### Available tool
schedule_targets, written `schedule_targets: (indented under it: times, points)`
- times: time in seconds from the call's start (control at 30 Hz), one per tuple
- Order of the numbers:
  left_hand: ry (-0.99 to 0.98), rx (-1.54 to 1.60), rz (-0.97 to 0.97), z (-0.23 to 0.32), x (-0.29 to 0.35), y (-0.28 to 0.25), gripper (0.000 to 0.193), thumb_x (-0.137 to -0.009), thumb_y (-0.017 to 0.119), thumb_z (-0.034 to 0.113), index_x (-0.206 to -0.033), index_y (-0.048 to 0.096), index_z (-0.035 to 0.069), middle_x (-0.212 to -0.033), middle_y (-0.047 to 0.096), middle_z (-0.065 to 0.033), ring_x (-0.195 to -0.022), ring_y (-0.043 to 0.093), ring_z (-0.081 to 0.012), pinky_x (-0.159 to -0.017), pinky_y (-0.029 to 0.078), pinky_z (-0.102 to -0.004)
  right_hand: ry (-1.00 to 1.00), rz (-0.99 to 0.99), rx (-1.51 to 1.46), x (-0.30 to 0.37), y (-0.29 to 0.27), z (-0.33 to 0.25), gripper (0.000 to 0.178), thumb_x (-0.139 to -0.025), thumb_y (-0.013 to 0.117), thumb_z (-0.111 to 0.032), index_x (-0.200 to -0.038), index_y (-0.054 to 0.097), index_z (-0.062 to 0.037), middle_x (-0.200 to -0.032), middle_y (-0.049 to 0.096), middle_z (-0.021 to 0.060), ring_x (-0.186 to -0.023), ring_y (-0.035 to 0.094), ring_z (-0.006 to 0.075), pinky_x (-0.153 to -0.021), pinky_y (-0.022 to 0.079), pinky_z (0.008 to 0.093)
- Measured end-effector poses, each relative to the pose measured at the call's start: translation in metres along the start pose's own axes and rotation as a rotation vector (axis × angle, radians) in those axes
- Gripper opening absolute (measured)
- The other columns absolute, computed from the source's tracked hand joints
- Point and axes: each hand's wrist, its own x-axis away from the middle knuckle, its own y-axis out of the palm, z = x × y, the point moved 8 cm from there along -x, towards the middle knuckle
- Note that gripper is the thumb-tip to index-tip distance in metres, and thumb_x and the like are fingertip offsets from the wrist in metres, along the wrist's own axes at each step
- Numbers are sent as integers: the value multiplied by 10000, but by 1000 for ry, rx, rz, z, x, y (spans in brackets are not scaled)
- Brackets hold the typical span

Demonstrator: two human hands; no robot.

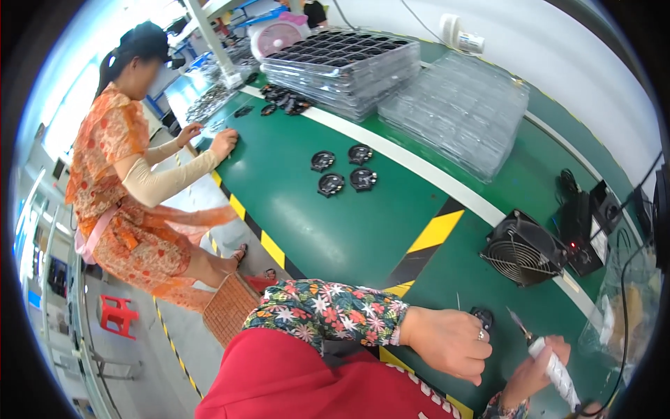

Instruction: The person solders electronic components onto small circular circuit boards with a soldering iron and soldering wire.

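My left hand [450, 342] is closed, its fingers curled under and a ring on one of them. A thin wire-like strand [458, 301] rises just beyond its knuckles; whatever the fingers hold is hidden. Beside that hand, a small dark round part [481, 317] lies on the green bench, partly covered. My right hand [528, 377] grips a soldering iron [556, 371] by its white wrapped handle. The iron's metal tip points up and left, toward the dark part, but apart from it.
Several black round parts [329, 184] lie on the green mat [279, 153]. Beyond stand stacked clear trays [453, 105] and filled trays [342, 59]. A black fan [520, 251] and a black power box [585, 241] sit at right. A co-worker [132, 167] in orange works at left.
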Motion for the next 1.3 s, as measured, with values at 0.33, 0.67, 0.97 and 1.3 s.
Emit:
schedule_targets:
  times: [0.33, 0.67, 0.97, 1.3]
  points:
    - [9, 168, 157, -33, -25, -48, 347, -746, 695, 367, -745, 545, 54, -715, 541, -80, -570, 513, -230, -482, 400, -324, 77, -109, -186, -14, 35, -4, 101, -838, 515, -107, -883, 513, -16, -860, 496, 52, -830, 466, 135, -758, 375, 279]
    - [-481, 470, 296, -78, 13, -14, 467, -834, 545, 463, -792, 528, -2, -704, 546, -90, -610, 579, -243, -476, 442, -300, -115, -218, -100, -19, 24, -15, 105, -788, 541, -89, -769, 503, 7, -675, 500, 71, -629, 420, 130, -590, 339, 260]
    - [-418, 463, 60, -70, 16, 0, 588, -744, 458, 596, -818, 501, 15, -705, 557, -120, -590, 553, -233, -492, 439, -289, -8, -262, 1, -8, 24, -17, 143, -768, 533, -126, -756, 476, 4, -636, 468, 77, -561, 374, 119, -528, 297, 263]
    - [-522, 377, 20, -66, 9, 6, 685, -758, 326, 704, -768, 469, 34, -681, 564, -148, -575, 512, -190, -522, 418, -276, 7, -369, -58, -7, 33, -8, 120, -757, 566, -104, -750, 492, -9, -612, 467, 51, -547, 367, 107, -513, 299, 255]
